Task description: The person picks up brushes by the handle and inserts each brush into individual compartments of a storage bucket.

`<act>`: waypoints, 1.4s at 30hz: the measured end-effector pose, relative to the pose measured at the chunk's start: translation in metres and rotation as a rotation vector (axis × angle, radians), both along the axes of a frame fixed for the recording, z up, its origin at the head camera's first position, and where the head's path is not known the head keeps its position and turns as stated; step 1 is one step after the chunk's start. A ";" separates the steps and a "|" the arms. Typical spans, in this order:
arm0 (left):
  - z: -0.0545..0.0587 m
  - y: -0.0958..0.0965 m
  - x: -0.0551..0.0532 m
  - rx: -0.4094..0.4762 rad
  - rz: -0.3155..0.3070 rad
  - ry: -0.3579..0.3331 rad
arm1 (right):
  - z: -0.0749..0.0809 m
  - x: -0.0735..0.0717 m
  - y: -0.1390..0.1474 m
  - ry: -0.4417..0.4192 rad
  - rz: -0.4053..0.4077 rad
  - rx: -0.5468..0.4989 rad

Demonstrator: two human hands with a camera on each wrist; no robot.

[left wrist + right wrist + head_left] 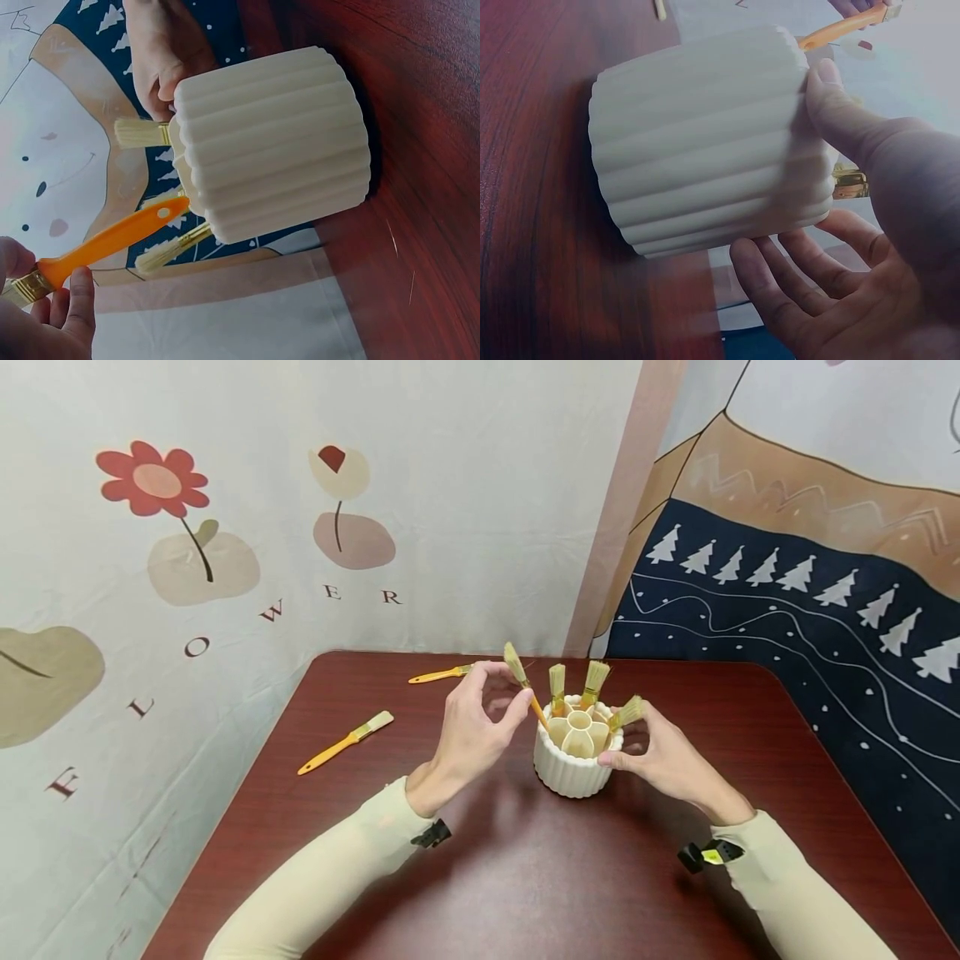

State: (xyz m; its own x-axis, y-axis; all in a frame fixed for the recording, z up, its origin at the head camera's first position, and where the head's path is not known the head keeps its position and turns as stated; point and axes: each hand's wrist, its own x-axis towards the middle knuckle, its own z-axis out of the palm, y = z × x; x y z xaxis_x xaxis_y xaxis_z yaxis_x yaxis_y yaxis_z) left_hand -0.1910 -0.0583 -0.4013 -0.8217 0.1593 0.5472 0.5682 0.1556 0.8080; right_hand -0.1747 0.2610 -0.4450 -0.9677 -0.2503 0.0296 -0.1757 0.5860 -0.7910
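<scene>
A round cream holder (576,774) with ribbed sides and petal-shaped compartments stands on the table. My left hand (480,727) pinches a paintbrush (112,238) with an orange handle and pale bristles. Its bristles point up, and the handle's end is right at the holder's left rim. My right hand (671,756) grips the holder's right side, thumb (829,86) at the rim and fingers (754,266) against the wall. Three brushes stand bristles up in the holder: a left one (557,681), a middle one (596,677) and a right one (625,713) beside my right hand.
On the dark red table (525,877), a loose paintbrush (345,742) lies to the left. Another brush (438,675) lies near the back edge, partly behind my left hand. Printed cloths (480,510) hang behind the table and along its right side.
</scene>
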 end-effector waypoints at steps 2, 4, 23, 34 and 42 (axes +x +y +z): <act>-0.001 0.002 0.000 -0.002 -0.008 0.002 | -0.001 0.000 0.000 -0.001 -0.001 -0.006; -0.003 0.004 0.001 -0.005 -0.014 0.000 | -0.001 -0.001 0.000 -0.002 -0.002 -0.009; -0.015 0.013 -0.006 -0.017 -0.076 -0.067 | 0.001 -0.002 0.001 -0.007 -0.004 0.005; -0.028 0.017 -0.006 -0.072 -0.104 -0.175 | 0.000 -0.002 0.001 -0.005 0.002 -0.011; -0.036 0.015 -0.006 -0.107 -0.106 -0.222 | -0.002 -0.001 0.001 -0.007 0.007 -0.027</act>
